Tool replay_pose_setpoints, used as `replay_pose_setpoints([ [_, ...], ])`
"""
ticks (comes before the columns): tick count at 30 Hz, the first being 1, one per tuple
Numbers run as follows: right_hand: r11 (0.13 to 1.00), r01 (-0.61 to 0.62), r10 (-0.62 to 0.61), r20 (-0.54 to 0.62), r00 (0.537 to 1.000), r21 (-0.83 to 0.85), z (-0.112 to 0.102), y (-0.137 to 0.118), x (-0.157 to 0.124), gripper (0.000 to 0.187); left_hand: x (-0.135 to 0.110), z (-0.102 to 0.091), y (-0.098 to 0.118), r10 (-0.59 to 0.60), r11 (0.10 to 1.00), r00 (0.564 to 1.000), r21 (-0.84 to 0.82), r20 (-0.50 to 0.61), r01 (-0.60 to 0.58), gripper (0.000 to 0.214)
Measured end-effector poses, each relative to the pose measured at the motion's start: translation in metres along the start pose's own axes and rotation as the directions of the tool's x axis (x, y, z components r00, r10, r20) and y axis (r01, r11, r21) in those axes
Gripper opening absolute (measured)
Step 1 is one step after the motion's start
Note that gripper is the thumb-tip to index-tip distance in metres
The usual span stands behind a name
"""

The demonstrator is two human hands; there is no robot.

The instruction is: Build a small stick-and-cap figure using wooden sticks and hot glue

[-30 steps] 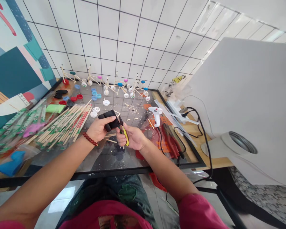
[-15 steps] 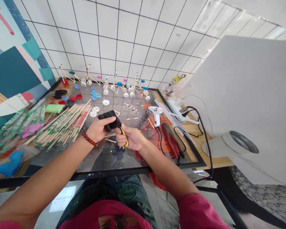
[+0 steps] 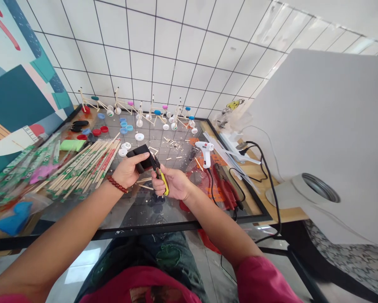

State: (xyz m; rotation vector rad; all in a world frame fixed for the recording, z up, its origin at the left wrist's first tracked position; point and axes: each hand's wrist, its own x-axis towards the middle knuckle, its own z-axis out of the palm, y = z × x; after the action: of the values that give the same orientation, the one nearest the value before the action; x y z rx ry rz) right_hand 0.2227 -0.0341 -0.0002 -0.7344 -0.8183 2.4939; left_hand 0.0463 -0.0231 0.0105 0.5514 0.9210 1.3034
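With the left hand pinching the flat black sheet in its grip above the glossy dark table and the right hand gripping yellow-handled cutters, seemingly scissors, hold the edge taut, thumb clear of the blades.

Left of the glue gun, the left hand hides part of the black sheet, and the right hand part of the tool. Scraps near the glue gun are too small to identify.
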Motion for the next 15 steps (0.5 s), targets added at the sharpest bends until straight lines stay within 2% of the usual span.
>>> replay_pose_setpoints([
  [7,1.000,0.002,-0.002,0.000,1.000,0.012,-0.0022,0.0004,0.0018,0.040,-0.0030,0.0023,-0.0015,0.029,0.997,0.999,0.076,0.028,-0.031,0.028],
  [12,0.999,0.024,-0.024,-0.005,1.000,0.021,-0.0017,-0.0006,0.0004,0.041,-0.0053,0.0016,-0.0010,-0.032,0.990,0.996,0.138,0.088,0.019,0.036],
  [15,0.999,0.024,-0.023,-0.018,1.000,0.022,-0.0014,-0.0002,0.0006,0.041,-0.0063,0.0013,-0.0005,-0.024,0.992,0.994,0.127,0.105,0.010,0.038],
])
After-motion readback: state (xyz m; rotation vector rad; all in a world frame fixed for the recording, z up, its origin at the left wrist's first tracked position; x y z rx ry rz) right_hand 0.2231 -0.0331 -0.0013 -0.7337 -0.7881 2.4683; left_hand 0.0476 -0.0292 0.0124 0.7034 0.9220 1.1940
